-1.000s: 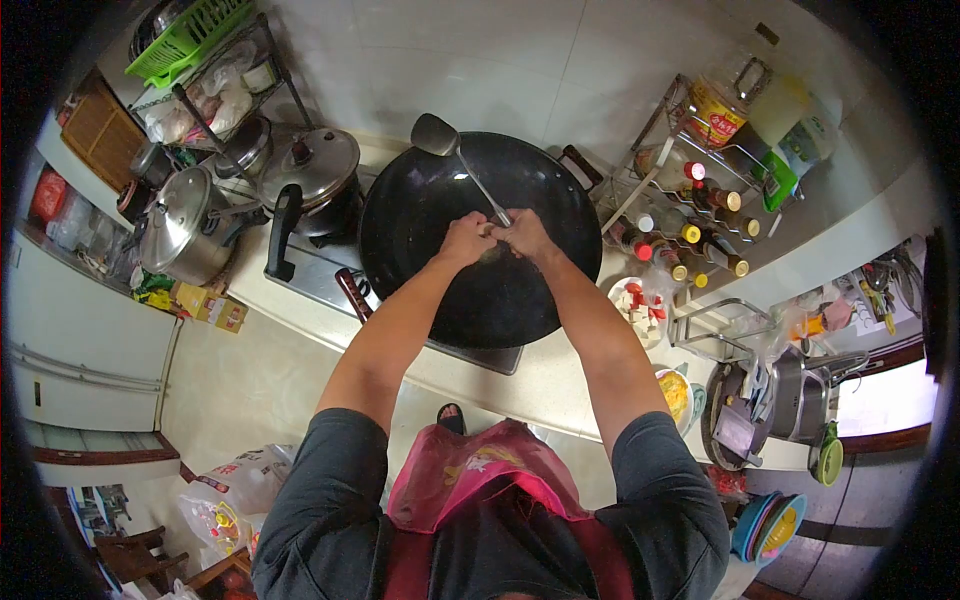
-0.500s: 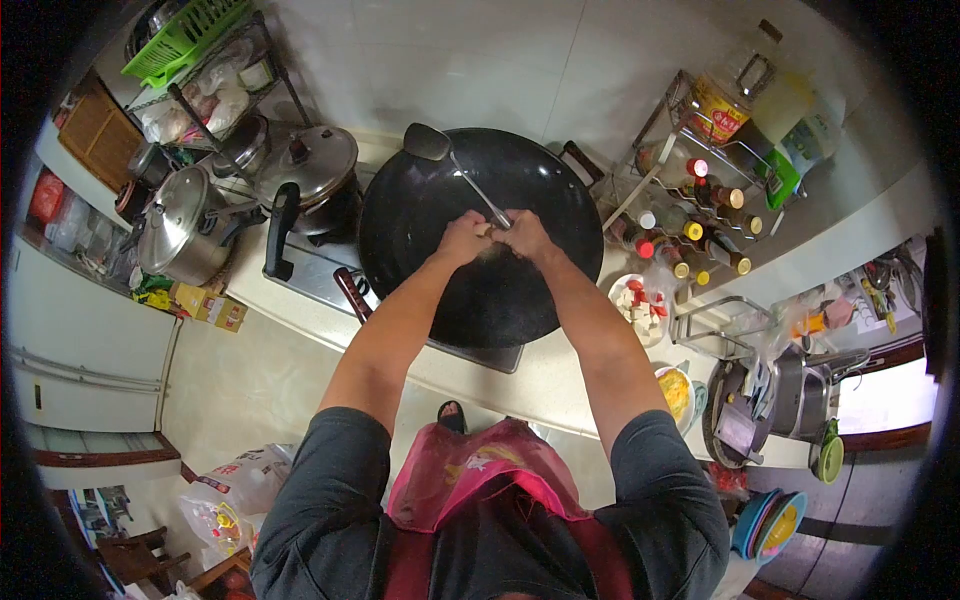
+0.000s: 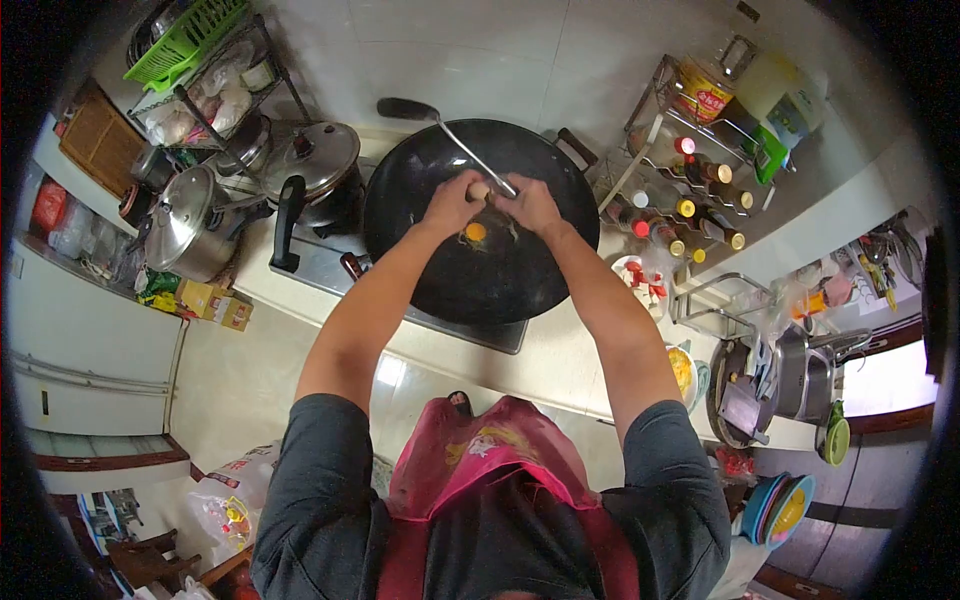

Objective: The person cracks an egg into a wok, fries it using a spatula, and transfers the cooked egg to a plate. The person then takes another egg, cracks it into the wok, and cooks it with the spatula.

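Left hand (image 3: 455,203) pinching an eggshell (image 3: 478,191) between its fingers above wok (image 3: 480,290), right hand (image 3: 529,206) beside it with fingers curled at the spatula (image 3: 470,153) handle end, exact grip unclear, and egg yolk (image 3: 475,232) lies in the wok just below the hands.

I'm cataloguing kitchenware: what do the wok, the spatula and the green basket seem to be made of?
Wok: probably metal, smooth black with a soft sheen; whether bare or coated, I can't tell.
Spatula: likely steel, judging by its silvery, glinting shaft; the blade looks darker.
Green basket: likely plastic, from its uniform bright colour and openwork sides.
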{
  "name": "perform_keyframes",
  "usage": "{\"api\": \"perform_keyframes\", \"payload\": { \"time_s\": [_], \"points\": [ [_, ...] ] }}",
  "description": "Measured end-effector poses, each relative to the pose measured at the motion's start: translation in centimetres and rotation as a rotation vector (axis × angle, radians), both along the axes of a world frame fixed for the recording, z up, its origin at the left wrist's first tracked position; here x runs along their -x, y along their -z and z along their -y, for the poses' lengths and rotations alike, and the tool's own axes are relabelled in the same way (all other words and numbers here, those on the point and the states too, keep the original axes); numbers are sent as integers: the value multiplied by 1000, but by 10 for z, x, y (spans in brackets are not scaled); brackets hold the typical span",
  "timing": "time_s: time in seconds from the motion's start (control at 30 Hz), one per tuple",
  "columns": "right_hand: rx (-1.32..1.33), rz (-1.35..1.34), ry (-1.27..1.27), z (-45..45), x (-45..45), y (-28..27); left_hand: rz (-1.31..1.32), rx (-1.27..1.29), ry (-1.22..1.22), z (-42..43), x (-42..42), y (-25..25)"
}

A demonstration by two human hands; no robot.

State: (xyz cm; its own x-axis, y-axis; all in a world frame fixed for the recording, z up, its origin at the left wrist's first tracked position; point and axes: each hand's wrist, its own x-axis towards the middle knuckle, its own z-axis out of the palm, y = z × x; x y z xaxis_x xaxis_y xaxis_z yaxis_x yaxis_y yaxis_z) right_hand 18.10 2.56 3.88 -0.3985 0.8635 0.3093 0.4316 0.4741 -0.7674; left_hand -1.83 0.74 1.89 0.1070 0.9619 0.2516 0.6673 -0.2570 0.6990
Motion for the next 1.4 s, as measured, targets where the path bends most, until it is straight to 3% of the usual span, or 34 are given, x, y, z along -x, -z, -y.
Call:
{"api": "perform_keyframes", "payload": {
  "time_s": [0.13, 0.47, 0.6, 0.7, 0.8, 0.93, 1.07, 1.23, 1.3, 1.4],
  "points": [
    [-130, -35, 0, 16, 3, -51, 48, -60, 64, 26, -4, -73],
    [-114, -34, 52, 44, 6, -66, -147, -225, 91, 43, -1, -74],
    [-14, -13, 82, 54, 6, -63, 74, -42, 211, 52, 3, -70],
    [-7, -9, 90, 46, 4, -47, 204, 15, 280, 38, 7, -32],
    [146, -20, 105, 52, 2, -53, 66, 126, 195, 65, 0, -61],
    [248, 14, 162, 64, 4, -69, 411, 184, 282, 66, -5, -39],
    [210, -79, 178, 67, 8, -62, 834, 395, 224, 79, -13, -38],
    [389, -234, 238, 83, 0, -80, 1298, 509, 133, 85, -23, -30],
    [501, -379, 211, 93, -10, -86, 1482, 509, 87, 89, -24, -26],
    [722, -694, 105, 125, -39, -103, 1558, 372, 239, 96, -33, -25]
  ]
}}
